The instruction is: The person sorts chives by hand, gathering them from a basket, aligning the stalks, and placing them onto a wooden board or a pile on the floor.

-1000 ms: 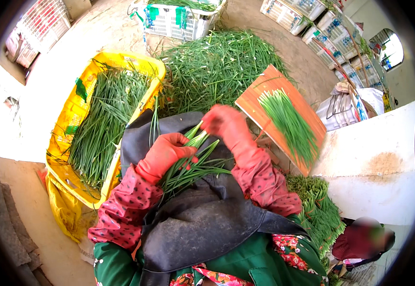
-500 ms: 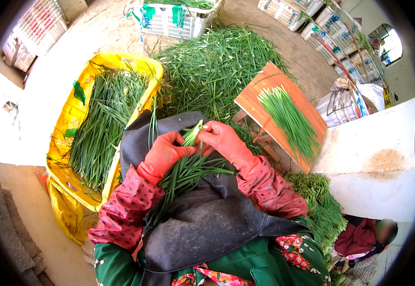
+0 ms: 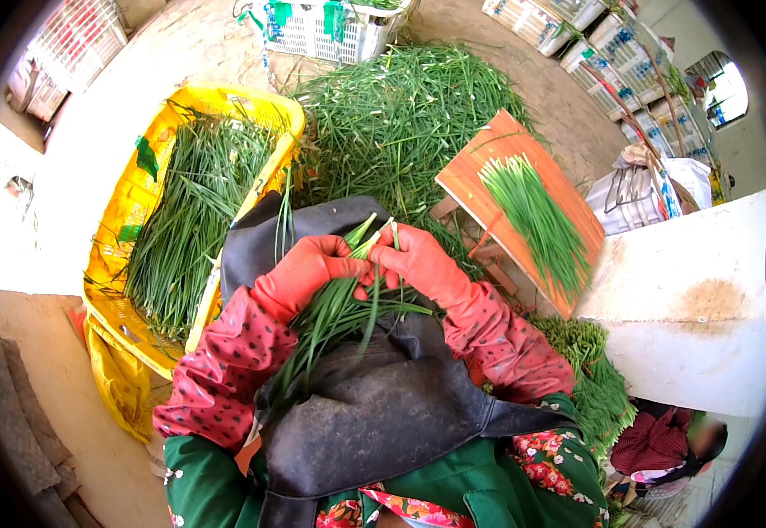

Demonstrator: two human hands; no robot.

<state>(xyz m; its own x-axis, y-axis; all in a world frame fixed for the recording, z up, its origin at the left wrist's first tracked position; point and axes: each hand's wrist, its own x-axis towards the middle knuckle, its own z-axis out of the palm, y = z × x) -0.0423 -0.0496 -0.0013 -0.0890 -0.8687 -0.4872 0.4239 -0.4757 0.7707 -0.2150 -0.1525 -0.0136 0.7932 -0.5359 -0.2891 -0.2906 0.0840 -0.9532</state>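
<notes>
My left hand (image 3: pixel 304 273), in a red rubber glove, is closed around a loose bunch of garlic chives (image 3: pixel 326 315) over my lap. Their pale ends point up and away, and the green leaves hang across the dark apron (image 3: pixel 357 422). My right hand (image 3: pixel 423 266), gloved alike, touches the bunch beside the left one. Its thumb and fingers pinch a chive stalk (image 3: pixel 394 234) near the pale end. To the right, an orange-brown wooden board (image 3: pixel 566 201) on legs bears a neatly aligned bunch of chives (image 3: pixel 537 224).
A yellow crate (image 3: pixel 291 132) of chives stands at my left. Ahead lies a large heap of loose chives (image 3: pixel 392 123), with a white basket (image 3: pixel 308 35) behind it. Stacked bundles (image 3: pixel 594 374) lie right of me, near a white panel (image 3: pixel 691 290) and another person (image 3: pixel 660 444).
My right hand has drawn slightly away from the left, and a stalk now stands apart from the bunch in its fingers. The pale ends have spread. My view has shifted slightly.
</notes>
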